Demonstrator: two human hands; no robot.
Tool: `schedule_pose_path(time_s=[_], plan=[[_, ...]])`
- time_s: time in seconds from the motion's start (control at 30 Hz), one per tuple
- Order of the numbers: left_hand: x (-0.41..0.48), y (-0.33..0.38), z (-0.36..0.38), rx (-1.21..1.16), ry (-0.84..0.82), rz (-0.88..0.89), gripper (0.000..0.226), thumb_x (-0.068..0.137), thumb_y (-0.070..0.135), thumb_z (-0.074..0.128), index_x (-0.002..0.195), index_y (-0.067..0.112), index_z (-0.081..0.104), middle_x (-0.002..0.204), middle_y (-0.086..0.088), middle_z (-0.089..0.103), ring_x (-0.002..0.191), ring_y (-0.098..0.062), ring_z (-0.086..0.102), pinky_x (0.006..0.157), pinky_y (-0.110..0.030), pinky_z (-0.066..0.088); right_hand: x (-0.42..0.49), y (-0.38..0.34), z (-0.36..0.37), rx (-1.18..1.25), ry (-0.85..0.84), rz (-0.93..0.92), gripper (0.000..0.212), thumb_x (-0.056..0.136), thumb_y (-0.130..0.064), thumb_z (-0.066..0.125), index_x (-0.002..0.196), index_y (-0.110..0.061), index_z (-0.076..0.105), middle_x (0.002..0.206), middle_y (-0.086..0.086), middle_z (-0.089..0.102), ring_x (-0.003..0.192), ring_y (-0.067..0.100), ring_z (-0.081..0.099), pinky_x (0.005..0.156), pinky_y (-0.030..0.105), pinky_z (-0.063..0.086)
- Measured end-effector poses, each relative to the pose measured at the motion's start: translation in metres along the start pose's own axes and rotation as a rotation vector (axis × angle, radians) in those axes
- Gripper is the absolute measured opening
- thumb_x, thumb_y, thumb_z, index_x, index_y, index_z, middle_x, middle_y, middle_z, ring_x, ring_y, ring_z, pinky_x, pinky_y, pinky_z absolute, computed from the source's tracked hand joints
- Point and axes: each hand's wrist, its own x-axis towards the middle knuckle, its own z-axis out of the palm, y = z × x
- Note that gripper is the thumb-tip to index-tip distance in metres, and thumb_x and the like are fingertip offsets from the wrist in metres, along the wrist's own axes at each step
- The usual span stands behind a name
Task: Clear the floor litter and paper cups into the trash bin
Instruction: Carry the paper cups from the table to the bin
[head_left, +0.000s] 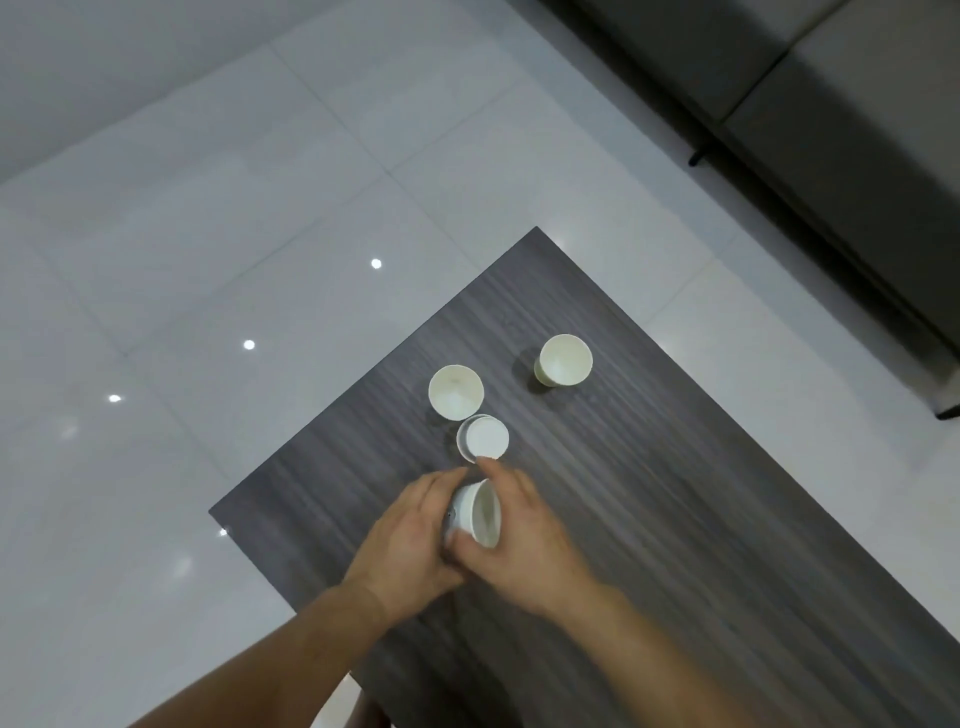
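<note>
The left hand (410, 525) and right hand (527, 530) share a grip on a tilted paper cup (480, 514) over the counter (649, 519). A near cup (483, 437) by the fingertips, a middle cup (456, 391) and a far cup (565, 360) wait beyond; a hasty reach could topple the nearest.

A dark wooden table (675, 493) is set on shiny white floor tiles (208, 234). A grey sofa (857, 130) is seen far right.

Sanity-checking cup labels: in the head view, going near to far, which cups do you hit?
held cup → middle cup → left upright cup → right upright cup, farthest.
</note>
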Motion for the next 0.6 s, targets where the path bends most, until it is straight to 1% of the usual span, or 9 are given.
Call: schedule_pose_path(time_s=[0.1, 0.13, 0.17, 0.23, 0.27, 0.33, 0.43, 0.5, 0.6], plan=[[-0.01, -0.016, -0.002, -0.005, 0.026, -0.02, 0.077, 0.066, 0.039, 0.072, 0.136, 0.03, 0.039, 0.129, 0.016, 0.046, 0.12, -0.005, 0.047, 0.096, -0.008, 0.033, 0.003, -0.008, 0.001, 0.046, -0.095, -0.055, 0.088, 0.077, -0.066, 0.059, 0.151, -0.034, 0.023, 0.152, -0.014, 0.031, 0.134, 0.004, 0.035, 0.106, 0.025, 0.034], [-0.014, -0.023, -0.002, 0.0, 0.052, -0.051, 0.078, 0.069, 0.044, 0.073, 0.137, 0.03, 0.038, 0.13, 0.015, 0.047, 0.118, -0.004, 0.048, 0.097, -0.012, 0.036, 0.008, -0.008, -0.001, 0.022, -0.065, -0.059, 0.085, 0.078, -0.07, 0.054, 0.15, -0.033, 0.026, 0.151, -0.014, 0.033, 0.134, 0.006, 0.036, 0.106, 0.027, 0.035], [-0.018, -0.03, -0.001, 0.006, 0.072, -0.098, 0.081, 0.071, 0.048, 0.075, 0.139, 0.032, 0.033, 0.132, 0.016, 0.046, 0.117, -0.002, 0.047, 0.098, -0.017, 0.038, 0.016, -0.006, -0.004, -0.02, 0.028, -0.05, 0.081, 0.08, -0.07, 0.05, 0.148, -0.03, 0.032, 0.149, -0.011, 0.038, 0.133, 0.01, 0.04, 0.104, 0.029, 0.036], [-0.027, -0.045, -0.001, 0.01, 0.092, -0.184, 0.089, 0.073, 0.052, 0.074, 0.142, 0.042, 0.019, 0.136, 0.017, 0.041, 0.117, -0.001, 0.042, 0.101, -0.023, 0.04, 0.038, 0.001, -0.011, -0.129, 0.261, 0.016, 0.074, 0.084, -0.062, 0.057, 0.143, -0.021, 0.039, 0.143, -0.001, 0.044, 0.129, 0.02, 0.044, 0.099, 0.033, 0.038], [-0.033, -0.053, 0.0, 0.001, 0.092, -0.203, 0.091, 0.073, 0.053, 0.074, 0.141, 0.048, 0.013, 0.138, 0.018, 0.039, 0.118, -0.003, 0.042, 0.102, -0.026, 0.041, 0.051, 0.004, -0.012, -0.186, 0.307, 0.06, 0.076, 0.084, -0.057, 0.062, 0.144, -0.017, 0.038, 0.143, 0.004, 0.042, 0.129, 0.025, 0.043, 0.098, 0.036, 0.038], [-0.044, -0.066, 0.002, -0.021, 0.092, -0.216, 0.093, 0.073, 0.054, 0.073, 0.137, 0.056, 0.006, 0.138, 0.018, 0.038, 0.12, -0.008, 0.044, 0.101, -0.031, 0.043, 0.074, 0.009, -0.008, -0.306, 0.255, 0.131, 0.085, 0.08, -0.054, 0.068, 0.146, -0.015, 0.031, 0.147, 0.007, 0.034, 0.13, 0.03, 0.04, 0.098, 0.04, 0.039], [-0.059, -0.079, 0.006, -0.039, 0.131, -0.226, 0.088, 0.074, 0.054, 0.072, 0.137, 0.053, 0.012, 0.137, 0.017, 0.039, 0.12, -0.01, 0.047, 0.1, -0.027, 0.042, 0.095, 0.015, 0.011, -0.412, 0.184, 0.175, 0.084, 0.079, -0.054, 0.071, 0.142, -0.013, 0.032, 0.143, 0.009, 0.036, 0.123, 0.033, 0.044, 0.095, 0.04, 0.041], [-0.07, -0.084, 0.006, -0.031, 0.168, -0.231, 0.083, 0.074, 0.052, 0.073, 0.137, 0.048, 0.019, 0.134, 0.016, 0.042, 0.117, -0.009, 0.048, 0.096, -0.02, 0.041, 0.099, 0.016, 0.024, -0.42, 0.191, 0.213, 0.075, 0.081, -0.052, 0.07, 0.134, -0.01, 0.039, 0.134, 0.011, 0.043, 0.117, 0.033, 0.049, 0.092, 0.038, 0.043], [-0.088, -0.084, -0.002, -0.005, 0.257, -0.23, 0.081, 0.073, 0.051, 0.074, 0.138, 0.041, 0.027, 0.131, 0.013, 0.044, 0.115, -0.009, 0.047, 0.097, -0.023, 0.043, 0.09, 0.013, 0.039, -0.424, 0.193, 0.253, 0.06, 0.082, -0.043, 0.071, 0.123, -0.007, 0.044, 0.126, 0.014, 0.049, 0.11, 0.032, 0.054, 0.086, 0.036, 0.045]])
